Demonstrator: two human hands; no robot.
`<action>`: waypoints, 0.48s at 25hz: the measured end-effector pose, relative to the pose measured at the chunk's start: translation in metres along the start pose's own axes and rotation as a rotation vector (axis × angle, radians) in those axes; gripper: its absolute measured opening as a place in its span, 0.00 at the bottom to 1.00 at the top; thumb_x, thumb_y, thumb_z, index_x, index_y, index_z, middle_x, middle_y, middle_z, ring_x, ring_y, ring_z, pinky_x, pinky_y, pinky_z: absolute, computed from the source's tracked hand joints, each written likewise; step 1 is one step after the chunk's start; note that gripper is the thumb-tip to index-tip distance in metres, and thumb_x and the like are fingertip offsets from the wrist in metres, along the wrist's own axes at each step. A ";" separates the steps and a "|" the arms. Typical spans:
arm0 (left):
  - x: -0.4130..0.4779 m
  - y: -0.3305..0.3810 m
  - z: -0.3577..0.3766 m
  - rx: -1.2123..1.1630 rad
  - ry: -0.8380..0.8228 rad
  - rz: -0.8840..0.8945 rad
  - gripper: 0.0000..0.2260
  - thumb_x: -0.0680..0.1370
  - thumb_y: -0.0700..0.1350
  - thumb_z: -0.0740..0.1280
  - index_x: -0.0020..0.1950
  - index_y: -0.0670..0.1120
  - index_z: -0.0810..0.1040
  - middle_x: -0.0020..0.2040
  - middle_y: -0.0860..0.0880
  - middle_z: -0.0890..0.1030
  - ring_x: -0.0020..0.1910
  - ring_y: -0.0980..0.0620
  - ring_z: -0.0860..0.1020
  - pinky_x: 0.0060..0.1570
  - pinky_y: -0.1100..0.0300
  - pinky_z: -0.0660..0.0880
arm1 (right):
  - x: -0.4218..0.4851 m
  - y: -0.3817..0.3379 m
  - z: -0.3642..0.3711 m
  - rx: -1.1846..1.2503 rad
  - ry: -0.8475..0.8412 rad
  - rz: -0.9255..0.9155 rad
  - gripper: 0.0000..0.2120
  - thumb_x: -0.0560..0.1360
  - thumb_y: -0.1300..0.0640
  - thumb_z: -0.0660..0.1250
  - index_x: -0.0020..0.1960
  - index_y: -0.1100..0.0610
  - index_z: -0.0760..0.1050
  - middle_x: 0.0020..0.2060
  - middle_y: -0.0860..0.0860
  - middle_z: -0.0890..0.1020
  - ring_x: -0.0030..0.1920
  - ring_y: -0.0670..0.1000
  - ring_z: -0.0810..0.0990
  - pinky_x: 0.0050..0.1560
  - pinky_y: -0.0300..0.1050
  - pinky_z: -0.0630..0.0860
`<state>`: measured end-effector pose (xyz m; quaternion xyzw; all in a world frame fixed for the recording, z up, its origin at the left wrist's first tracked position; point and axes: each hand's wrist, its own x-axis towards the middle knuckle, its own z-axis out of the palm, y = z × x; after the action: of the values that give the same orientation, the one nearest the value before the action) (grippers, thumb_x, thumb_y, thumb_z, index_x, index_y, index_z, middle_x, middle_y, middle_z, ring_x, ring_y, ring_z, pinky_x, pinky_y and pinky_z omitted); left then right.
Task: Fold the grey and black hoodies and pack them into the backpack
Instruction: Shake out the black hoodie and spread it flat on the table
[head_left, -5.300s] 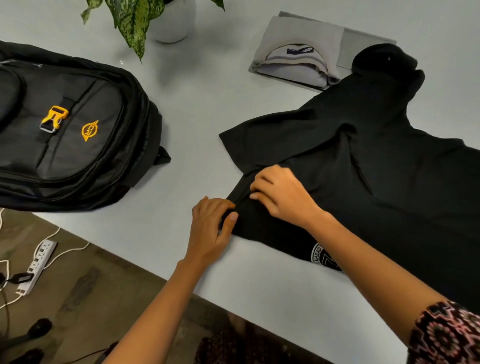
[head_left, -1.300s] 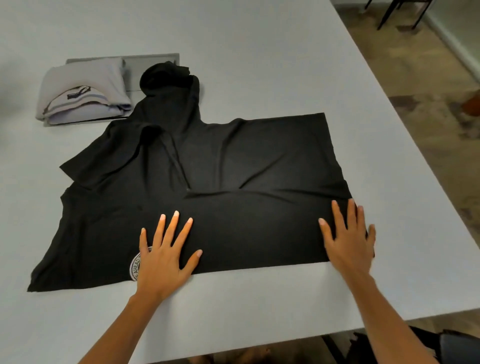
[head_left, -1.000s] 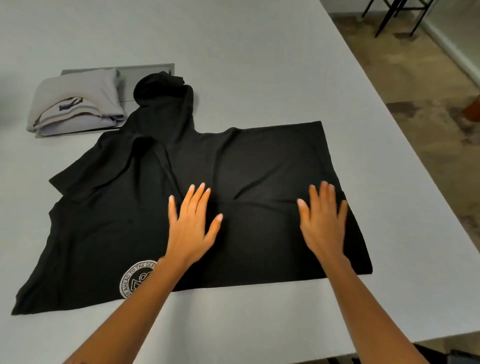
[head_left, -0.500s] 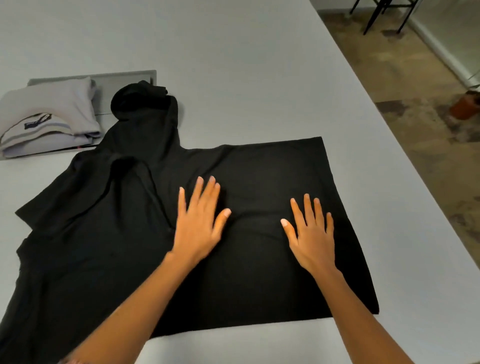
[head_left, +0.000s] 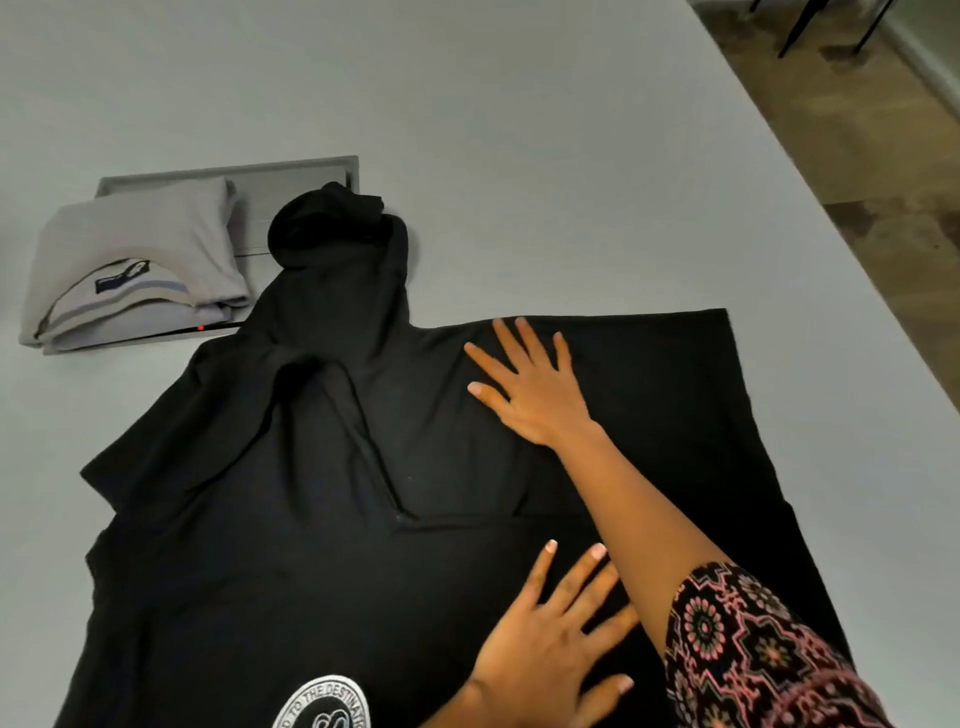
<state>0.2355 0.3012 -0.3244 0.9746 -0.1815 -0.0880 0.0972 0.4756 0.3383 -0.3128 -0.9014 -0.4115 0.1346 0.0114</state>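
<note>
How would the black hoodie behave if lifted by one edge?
Probably floppy: the black hoodie lies limp and creased under the flat right hand and left hand. Likely to sag and lose its fold. It may slide on the smooth table.

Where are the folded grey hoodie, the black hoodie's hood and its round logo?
grey hoodie (head_left: 140, 244), head view, on its folded top panel.
hood (head_left: 327, 223), head view, on the bunched black fabric.
round logo (head_left: 323, 693), head view, on its white lettered ring.
</note>
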 end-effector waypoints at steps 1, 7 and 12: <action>0.001 0.000 0.002 0.008 0.001 0.009 0.31 0.81 0.65 0.50 0.80 0.53 0.51 0.80 0.45 0.54 0.80 0.43 0.47 0.71 0.36 0.44 | 0.006 0.004 0.002 -0.023 0.036 0.015 0.28 0.78 0.31 0.40 0.77 0.34 0.42 0.79 0.48 0.43 0.78 0.52 0.37 0.74 0.65 0.37; 0.003 -0.005 0.003 0.025 -0.029 0.037 0.35 0.80 0.67 0.50 0.80 0.54 0.39 0.81 0.42 0.46 0.79 0.41 0.45 0.71 0.32 0.44 | 0.018 0.016 -0.008 -0.034 0.020 0.010 0.31 0.77 0.29 0.38 0.77 0.36 0.39 0.79 0.48 0.40 0.78 0.53 0.34 0.74 0.65 0.36; 0.002 -0.004 -0.012 -0.122 -0.020 0.018 0.32 0.80 0.66 0.51 0.80 0.58 0.44 0.80 0.46 0.38 0.78 0.44 0.35 0.71 0.34 0.35 | -0.051 0.021 -0.012 0.199 0.170 0.080 0.28 0.80 0.34 0.38 0.78 0.39 0.44 0.79 0.48 0.42 0.78 0.49 0.35 0.75 0.61 0.35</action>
<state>0.2412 0.3058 -0.3135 0.9643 -0.1855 -0.1079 0.1552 0.4622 0.2876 -0.2921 -0.9196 -0.3573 0.0981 0.1304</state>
